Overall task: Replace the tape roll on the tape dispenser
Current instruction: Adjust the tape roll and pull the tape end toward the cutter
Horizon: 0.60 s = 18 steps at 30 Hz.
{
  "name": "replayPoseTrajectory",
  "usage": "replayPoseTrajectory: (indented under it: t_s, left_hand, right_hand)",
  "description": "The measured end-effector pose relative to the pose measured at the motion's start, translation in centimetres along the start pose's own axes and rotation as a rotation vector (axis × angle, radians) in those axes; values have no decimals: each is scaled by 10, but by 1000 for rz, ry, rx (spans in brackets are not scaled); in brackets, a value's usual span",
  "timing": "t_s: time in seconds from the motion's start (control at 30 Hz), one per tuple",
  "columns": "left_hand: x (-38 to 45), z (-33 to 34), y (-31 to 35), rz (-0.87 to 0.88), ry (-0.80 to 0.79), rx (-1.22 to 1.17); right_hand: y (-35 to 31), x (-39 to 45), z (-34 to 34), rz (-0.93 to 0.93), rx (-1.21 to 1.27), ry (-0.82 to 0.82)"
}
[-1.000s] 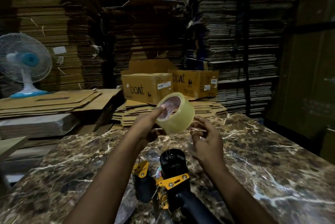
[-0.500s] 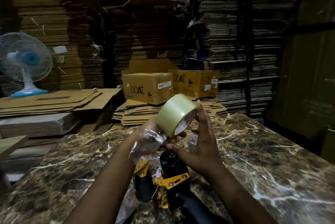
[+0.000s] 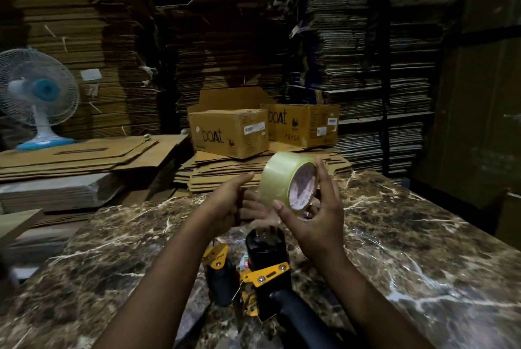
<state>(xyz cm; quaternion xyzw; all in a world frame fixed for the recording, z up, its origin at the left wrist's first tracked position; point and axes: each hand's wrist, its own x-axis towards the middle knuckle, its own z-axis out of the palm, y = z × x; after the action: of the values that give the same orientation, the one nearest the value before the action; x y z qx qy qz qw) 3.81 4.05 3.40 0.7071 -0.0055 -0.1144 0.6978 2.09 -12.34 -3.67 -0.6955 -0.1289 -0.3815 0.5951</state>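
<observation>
Fig.: R hand (image 3: 315, 216) grips the tape roll (image 3: 287, 182) w/ thumb on the near lower rim and fingers over the far upper rim, so the hollow core stays clear, probably so it can slide onto a hub. L hand (image 3: 231, 202) sits just beside the roll's left face, thumb raised toward it, fingers loosely curled; a glint of clear film shows near them, but whether anything is pinched cannot be told. It likely steadies the roll or hunts for the tape's free end.

Roll: held in the air above the counter (image 3: 408, 250), roughly over its middle, not touching it. Core axis lies near-horizontal, tilted slightly; open core end faces right and toward the viewer, printed inner liner visible. Wound band faces up and left. No long axis as such; the roll is about as wide as it is thick.

Tape dispenser (image 3: 262, 272): lies on the counter directly below the hands, toward the near edge. Long axis runs near-to-far: black handle points at the near edge, black hub stands at the far end, apparently bare, which suggests the old roll is already off. Yellow plates flank the hub; a black roller sits just left.

Beyond the far edge: flat cardboard stacks, two "boat" cartons (image 3: 228, 134); fan (image 3: 39, 97) at far left.
</observation>
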Motion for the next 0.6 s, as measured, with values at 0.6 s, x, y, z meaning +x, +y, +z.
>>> replayPoseTrajectory:
  t_s: [0.6]
  left_hand:
    - [-29, -32, -75, 422, 588, 272]
  right_hand:
    - [-13, -12, 12, 133, -431, -318]
